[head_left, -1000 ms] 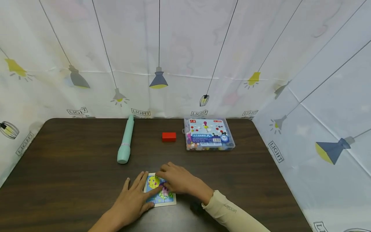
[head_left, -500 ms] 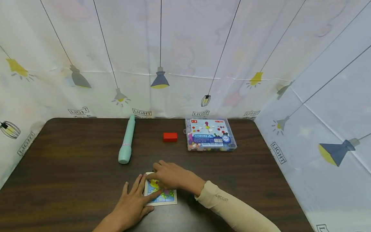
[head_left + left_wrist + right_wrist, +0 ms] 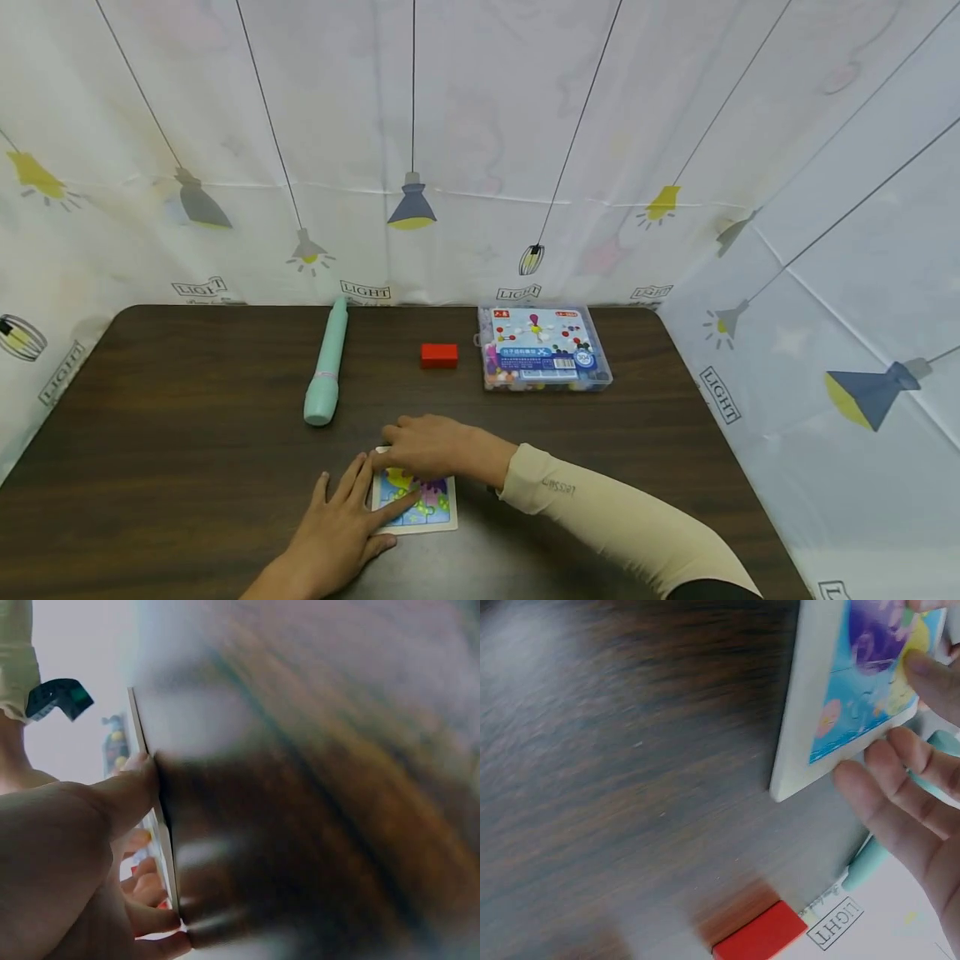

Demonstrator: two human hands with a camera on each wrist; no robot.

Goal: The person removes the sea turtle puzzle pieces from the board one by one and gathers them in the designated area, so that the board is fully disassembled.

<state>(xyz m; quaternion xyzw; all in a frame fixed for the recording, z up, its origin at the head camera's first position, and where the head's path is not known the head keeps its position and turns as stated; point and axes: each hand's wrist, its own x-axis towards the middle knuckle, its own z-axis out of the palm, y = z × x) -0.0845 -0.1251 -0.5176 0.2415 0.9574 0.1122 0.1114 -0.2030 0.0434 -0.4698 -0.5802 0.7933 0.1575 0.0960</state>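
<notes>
A small jigsaw puzzle (image 3: pixel 435 510) in a pale frame lies on the table between the two hands, with yellow, purple and blue pieces showing. My left hand (image 3: pixel 333 525) rests along its left side, fingers spread; the index finger reaches across the picture. Seen from the left wrist, the thumb (image 3: pixel 131 791) touches the frame's edge. My right hand (image 3: pixel 431 446) covers the far part of the puzzle. In the right wrist view, its thumb (image 3: pixel 934 682) presses on the yellow area while the fingertips (image 3: pixel 851 780) bear against the far edge of the frame.
Behind the hands, a mint-green microphone-shaped object (image 3: pixel 326 367) lies at left and a red block (image 3: pixel 438 356) at centre. A clear plastic case (image 3: pixel 546 347) of coloured pieces is at back right. A printed curtain (image 3: pixel 465 150) hangs behind the brown table (image 3: pixel 187 433).
My right hand has slid left along the far side of the puzzle, toward its far left corner. The left hand and the puzzle have stayed nearly in place.
</notes>
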